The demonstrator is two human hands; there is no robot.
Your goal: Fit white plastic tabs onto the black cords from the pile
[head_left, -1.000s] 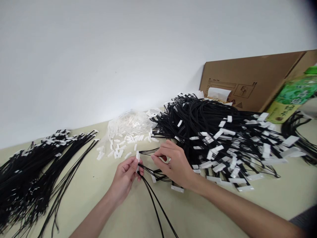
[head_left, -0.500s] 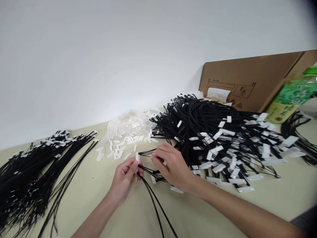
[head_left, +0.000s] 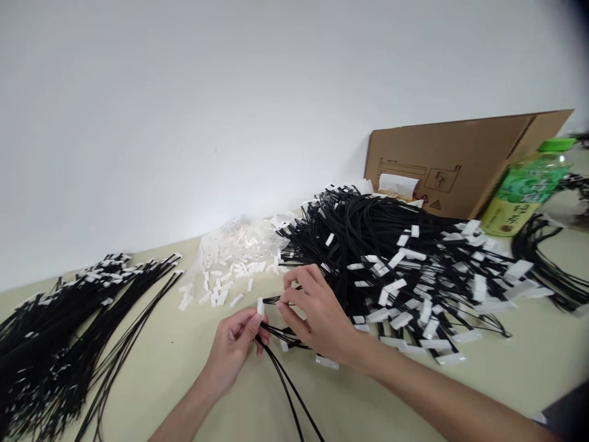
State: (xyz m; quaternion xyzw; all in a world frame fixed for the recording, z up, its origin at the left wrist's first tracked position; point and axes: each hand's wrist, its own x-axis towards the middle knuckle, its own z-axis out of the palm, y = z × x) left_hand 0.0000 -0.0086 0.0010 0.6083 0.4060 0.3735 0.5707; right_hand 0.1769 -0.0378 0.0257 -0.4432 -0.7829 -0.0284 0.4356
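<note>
Evidently L hand (head_left: 234, 344) pinches white plug (head_left: 260, 306) upright while R hand (head_left: 317, 313) pinches wire (head_left: 286, 332) ends near it, prob. to line them up.

cables (head_left: 368, 227): black, tagged with white labels (head_left: 400, 320) | connector (head_left: 260, 306): white | loose plastic pieces (head_left: 225, 276): white | table (head_left: 184, 362): pale yellow-green | box (head_left: 460, 162): brown cardboard, printed in black | bottle (head_left: 519, 193): green, patterned label, yellow at base | wall (head_left: 184, 110): white

Head camera looks forward-down, close over table (head_left: 151, 374).
</note>
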